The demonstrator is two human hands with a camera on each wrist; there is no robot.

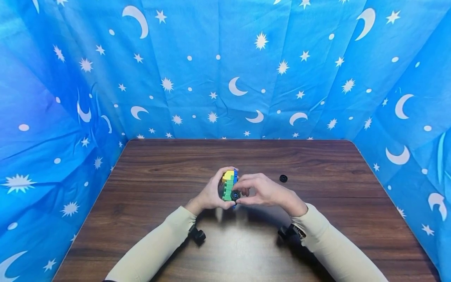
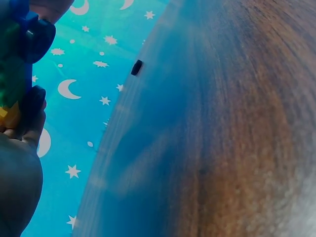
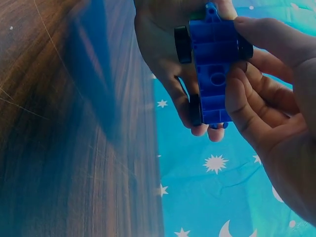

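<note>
A toy car built of blocks, with green blocks (image 1: 229, 189), a yellow block (image 1: 228, 175) and a blue chassis (image 3: 212, 54), is held up over the table. My left hand (image 1: 211, 192) grips it from the left, fingers around its far end and thumb at the near end. With thumb and fingers, my right hand (image 1: 262, 190) pinches a black wheel (image 1: 235, 195) at the near right corner. The right wrist view shows the chassis's underside and two more wheels, an upper wheel (image 3: 182, 44) and a lower wheel (image 3: 195, 109), along its other side. My right fingers partly cover the chassis edge.
A loose black wheel (image 1: 283, 178) lies on the brown wooden table (image 1: 169, 156), beyond my right hand. Blue cloth (image 1: 218, 98) with moons and stars hangs behind the table and along both sides.
</note>
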